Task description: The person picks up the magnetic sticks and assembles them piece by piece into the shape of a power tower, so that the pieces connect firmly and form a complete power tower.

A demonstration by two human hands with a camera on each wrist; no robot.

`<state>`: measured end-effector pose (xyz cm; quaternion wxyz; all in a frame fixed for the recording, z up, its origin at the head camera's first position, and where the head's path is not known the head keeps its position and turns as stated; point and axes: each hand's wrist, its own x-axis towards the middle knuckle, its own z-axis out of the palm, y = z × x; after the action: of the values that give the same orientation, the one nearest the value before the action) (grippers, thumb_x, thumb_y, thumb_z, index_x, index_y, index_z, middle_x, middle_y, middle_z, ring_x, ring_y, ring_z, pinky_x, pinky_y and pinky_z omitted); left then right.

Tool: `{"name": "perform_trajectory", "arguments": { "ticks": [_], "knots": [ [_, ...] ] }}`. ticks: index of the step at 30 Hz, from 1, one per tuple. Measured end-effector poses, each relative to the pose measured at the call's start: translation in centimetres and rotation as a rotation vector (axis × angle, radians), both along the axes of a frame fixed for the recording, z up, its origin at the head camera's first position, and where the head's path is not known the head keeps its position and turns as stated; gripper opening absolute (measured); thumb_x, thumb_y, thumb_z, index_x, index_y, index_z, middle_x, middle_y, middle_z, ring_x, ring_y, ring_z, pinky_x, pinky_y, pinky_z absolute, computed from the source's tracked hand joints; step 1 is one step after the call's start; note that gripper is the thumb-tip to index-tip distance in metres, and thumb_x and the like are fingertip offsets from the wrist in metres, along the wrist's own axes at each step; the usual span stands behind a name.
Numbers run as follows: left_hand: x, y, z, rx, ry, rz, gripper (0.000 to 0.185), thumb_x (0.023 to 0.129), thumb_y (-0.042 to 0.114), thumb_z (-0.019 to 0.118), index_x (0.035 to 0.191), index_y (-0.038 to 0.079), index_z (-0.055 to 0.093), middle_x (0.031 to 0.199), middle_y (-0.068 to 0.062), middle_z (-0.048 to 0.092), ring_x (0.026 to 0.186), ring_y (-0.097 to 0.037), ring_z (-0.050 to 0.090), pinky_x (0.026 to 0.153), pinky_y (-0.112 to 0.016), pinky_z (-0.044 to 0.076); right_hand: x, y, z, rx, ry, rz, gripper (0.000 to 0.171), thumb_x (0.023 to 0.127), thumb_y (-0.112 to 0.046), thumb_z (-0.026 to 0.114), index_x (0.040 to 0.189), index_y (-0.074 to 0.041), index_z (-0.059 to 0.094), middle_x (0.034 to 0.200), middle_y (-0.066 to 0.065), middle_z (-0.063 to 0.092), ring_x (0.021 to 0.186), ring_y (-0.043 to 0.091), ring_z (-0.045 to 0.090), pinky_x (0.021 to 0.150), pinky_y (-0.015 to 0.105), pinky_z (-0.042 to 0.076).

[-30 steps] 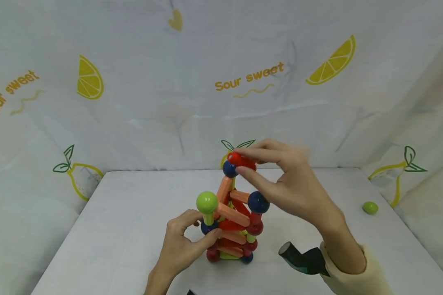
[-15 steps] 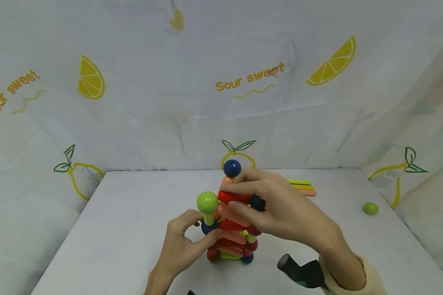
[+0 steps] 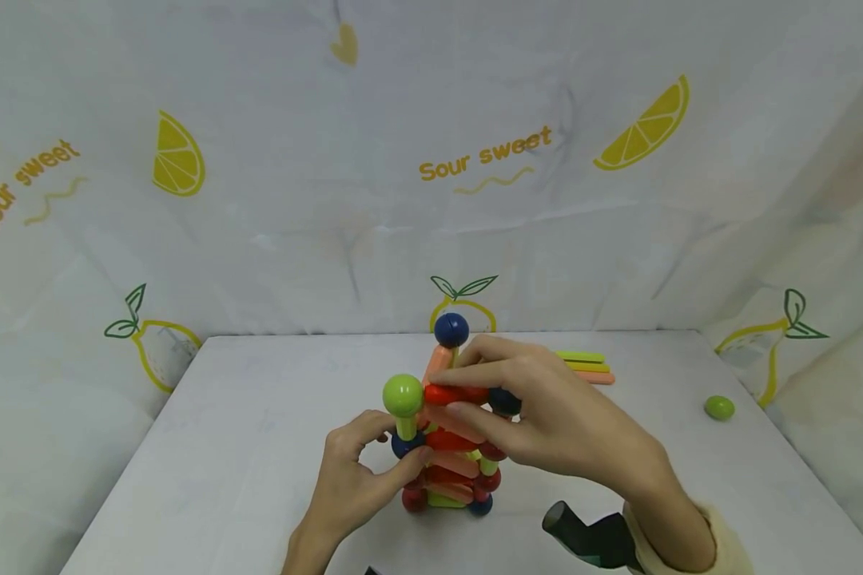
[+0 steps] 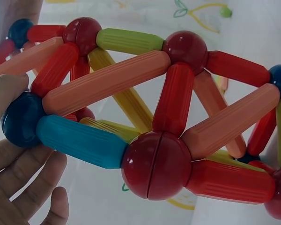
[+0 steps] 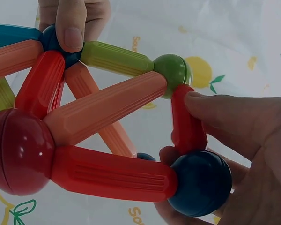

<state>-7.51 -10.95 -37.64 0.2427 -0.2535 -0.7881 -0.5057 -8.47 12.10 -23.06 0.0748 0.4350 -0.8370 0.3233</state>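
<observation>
On the white table [image 3: 259,415], the tall tower of plastic rods and balls [image 3: 449,455] looks nearly built, left hand [image 3: 352,479] pinching its dark-blue ball [image 3: 403,442], right hand [image 3: 546,415] seating 1 red rod [image 3: 456,394].

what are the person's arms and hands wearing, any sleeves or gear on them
Both hands are bare, no gloves or rings in view. The right hand has a pale cream sleeve cuff at the forearm, with a dark teal-and-black device beside it. The left hand shows no sleeve.
</observation>
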Motion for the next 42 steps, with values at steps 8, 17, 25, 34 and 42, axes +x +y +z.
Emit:
{"name": "perform_trajectory", "arguments": {
  "ticks": [8,17,25,34,42],
  "knots": [
    [0.1,-0.2,-0.1,-0.033,-0.033,0.015,0.036,0.079,0.014,0.087,0.111,0.021,0.073,0.095,0.006,0.076,0.086,-0.006,0.064,0.075,-0.028,0.054,-0.1,0.0,-0.5,-0.029,-0.019,-0.067,0.026,0.095,-0.02,0.073,0.122,-0.023,0.075,0.099,-0.015,0.064,0.083,-0.002,0.055,0.066,0.017,0.05],
    [0.2,-0.6,0.3,-0.045,-0.188,-0.09,0.034,0.089,0.013,0.078,0.119,0.024,0.069,0.105,0.01,0.073,0.094,-0.006,0.063,0.082,-0.028,0.053,-3.0,1.8,-2.4,-0.32,0.037,-0.356,0.027,0.101,-0.01,0.061,0.123,-0.016,0.075,0.104,0.001,0.077,0.094,0.011,0.071,0.086,0.022,0.054],
    [-0.3,-0.9,0.1,0.111,-0.102,0.224,0.026,0.087,0.004,0.078,0.112,0.014,0.074,0.103,0.002,0.076,0.092,-0.007,0.066,0.076,-0.027,0.057,-7.5,3.0,-7.9,-0.189,-0.117,-0.453,0.028,0.102,-0.016,0.061,0.126,-0.005,0.071,0.114,0.015,0.075,0.101,0.03,0.069,0.086,0.047,0.058],
    [0.5,-1.1,0.7,0.023,-0.199,0.124,0.05,0.092,0.024,0.071,0.14,0.013,0.061,0.136,-0.005,0.063,0.115,-0.023,0.061,0.088,-0.034,0.057,-11.3,3.9,-15.6,0.167,-0.166,-0.557,0.026,0.094,-0.001,0.065,0.119,0.004,0.072,0.121,0.024,0.072,0.114,0.044,0.065,0.1,0.06,0.053],
    [1.0,1.2,1.0,-0.079,-0.358,0.125,0.099,0.079,0.049,0.083,0.16,0.021,0.033,0.161,-0.004,0.038,0.132,-0.017,0.049,0.096,-0.043,0.053,-12.4,4.7,-19.9,0.369,-0.181,-0.605,0.031,0.09,0.003,0.07,0.121,0.001,0.073,0.113,0.023,0.072,0.103,0.04,0.063,0.092,0.057,0.057]
  ]
}}
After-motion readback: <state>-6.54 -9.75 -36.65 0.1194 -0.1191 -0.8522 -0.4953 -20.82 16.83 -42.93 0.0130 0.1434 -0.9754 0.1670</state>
